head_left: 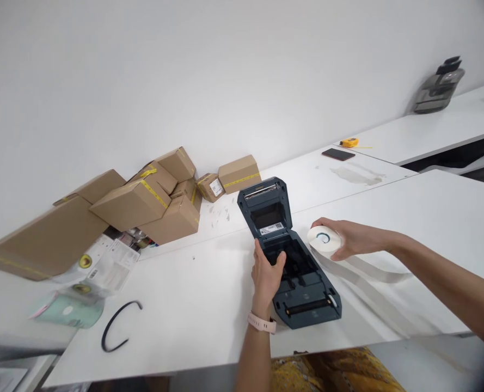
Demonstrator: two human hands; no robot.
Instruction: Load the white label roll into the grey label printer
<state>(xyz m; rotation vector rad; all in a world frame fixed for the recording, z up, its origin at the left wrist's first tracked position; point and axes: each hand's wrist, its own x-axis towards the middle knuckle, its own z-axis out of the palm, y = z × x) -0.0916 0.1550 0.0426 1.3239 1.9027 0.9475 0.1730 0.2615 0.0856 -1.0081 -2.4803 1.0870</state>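
Note:
A dark label printer [309, 286] lies on the white table with its lid [265, 209] swung up, so its hollow inside shows. My left hand [267, 275] grips the printer's left side near the hinge, thumb over the edge. Just right of the printer, my right hand [343, 237] holds a roll of white labels [321, 240] by its outer rim, its core facing me. A loose strip of paper [374, 294] trails from around the roll across the table to the right. The fingers behind the roll are partly hidden.
Cardboard boxes [131, 204] are piled at the back left. Nearer lie a black headband [111, 326] and a mint-green pouch [68, 311]. A phone [338, 154], a yellow tape measure [349, 142] and a dark water bottle [438, 87] sit towards the back right.

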